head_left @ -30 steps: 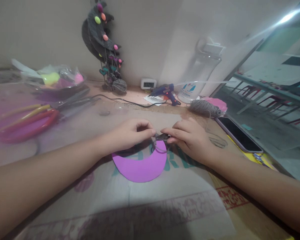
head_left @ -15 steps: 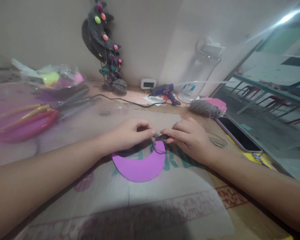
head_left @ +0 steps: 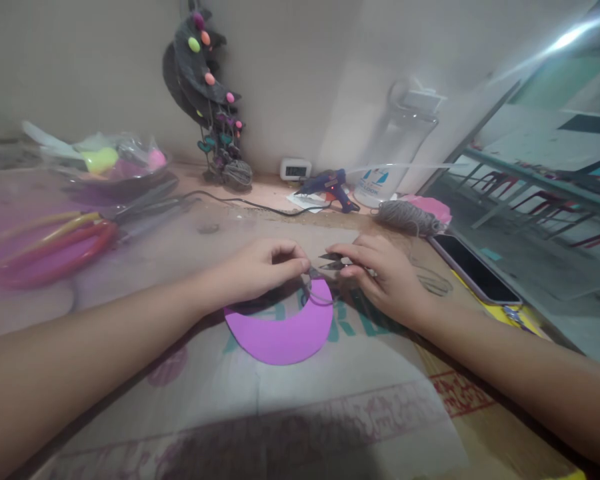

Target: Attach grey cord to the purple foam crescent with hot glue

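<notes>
A purple crescent cut-out (head_left: 285, 340) lies on the cardboard, its points turned away from me. Grey yarn (head_left: 321, 297) loops over its right-hand point. My left hand (head_left: 273, 270) pinches the yarn just above that point with thumb and forefinger. To the right, my right hand (head_left: 380, 273) grips small dark thread snips (head_left: 333, 265). Their two pointed blades stand apart and face left, a short way from the left fingertips. The snips' handles are mostly hidden inside the right hand.
Behind the hands are a blue glue gun (head_left: 327, 187), a clock (head_left: 295, 169), a clear bottle (head_left: 395, 153) and a grey yarn ball (head_left: 405, 217). A phone (head_left: 475, 270) lies right. Large red-and-yellow-handled scissors (head_left: 80, 243) lie left, near a plastic bag (head_left: 115, 157). A decorated moon (head_left: 195, 73) hangs behind.
The snips have drawn back to the right from the yarn, and their blades have spread apart. My left hand keeps its pinch in nearly the same place.
</notes>
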